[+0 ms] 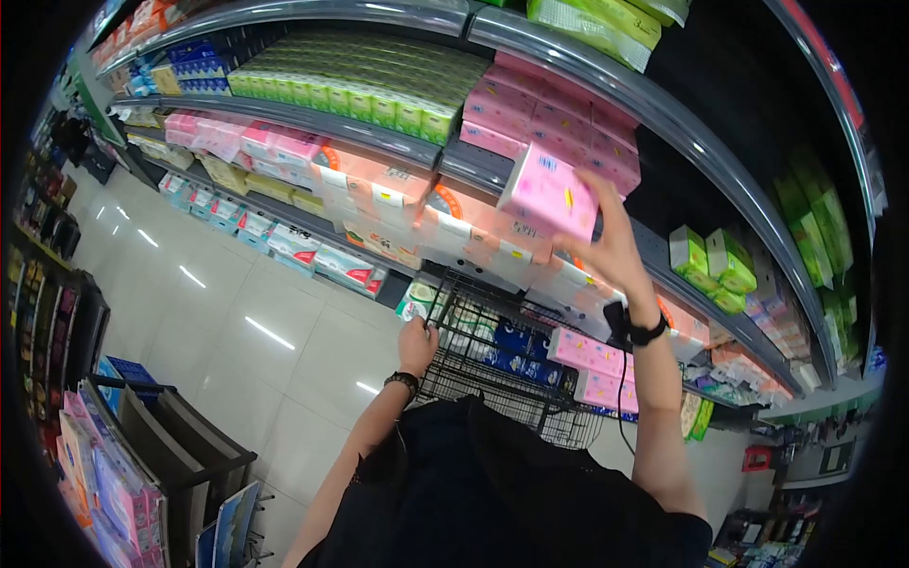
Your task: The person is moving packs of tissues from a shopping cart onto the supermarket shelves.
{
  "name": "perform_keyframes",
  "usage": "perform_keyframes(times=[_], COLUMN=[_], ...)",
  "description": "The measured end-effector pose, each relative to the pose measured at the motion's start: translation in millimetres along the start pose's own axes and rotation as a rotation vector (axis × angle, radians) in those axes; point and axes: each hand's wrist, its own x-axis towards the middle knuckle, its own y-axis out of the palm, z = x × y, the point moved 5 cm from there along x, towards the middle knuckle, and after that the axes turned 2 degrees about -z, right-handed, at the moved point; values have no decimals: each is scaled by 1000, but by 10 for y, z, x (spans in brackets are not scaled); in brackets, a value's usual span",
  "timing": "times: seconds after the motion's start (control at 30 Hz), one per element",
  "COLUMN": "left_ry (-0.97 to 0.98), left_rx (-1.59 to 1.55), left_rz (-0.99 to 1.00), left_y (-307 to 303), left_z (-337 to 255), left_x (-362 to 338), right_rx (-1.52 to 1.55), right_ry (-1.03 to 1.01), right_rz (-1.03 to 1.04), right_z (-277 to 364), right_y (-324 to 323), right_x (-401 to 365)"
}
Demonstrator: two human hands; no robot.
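The right hand [620, 251] grasps a pink pack [559, 197] by its right end, thumb along the lower side and fingers over the upper corner. The pack's long axis slants from upper left to lower right; its broad printed face is turned towards the wearer, the barcode near the upper left corner and a pale narrow side facing left. It is held just in front of the front edge of a grey shelf [481, 168], near the left end of that section, overlapping the edge in view. Behind and above it, a pink stack [544, 109] fills the shelf's left corner, with green packs [360, 80] beyond on the left. A black device [617, 322] with a cable sits by the right wrist, next to a dark band [649, 329].

The left hand [417, 343] is curled around the left edge of a black wire cart [454, 379]. Orange-and-white packs [473, 227] line the tier below the pink stack. Blue packs [525, 350] and further pink packs [598, 369] appear beyond the mesh, though whether they lie inside the cart or on a low shelf is hard to tell
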Motion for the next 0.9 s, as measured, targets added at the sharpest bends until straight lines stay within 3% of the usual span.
perform_keyframes(times=[0.17,0.4,0.47,0.5,0.67,0.9], left_ry=[44,25,35,41,44,48], left_rx=[7,12,-5,-21,20,-14], left_rz=[-41,-36,-33,-32,-42,-33], left_y=[19,-29,-25,-33,-47,-58], left_z=[11,-9,-11,-20,-27,-31], left_x=[-5,-23,-15,-17,-14,16], right_rx=[27,-66,-39,-194,-45,-370], right_ry=[48,16,280,86,83,234], right_rz=[-45,149,295,220,224,243], right_z=[-546,-1031,-1172,-1497,-1689,-1837], right_y=[-58,290,406,517,676,662], right_x=[790,2005,2201,2359,2504,2580])
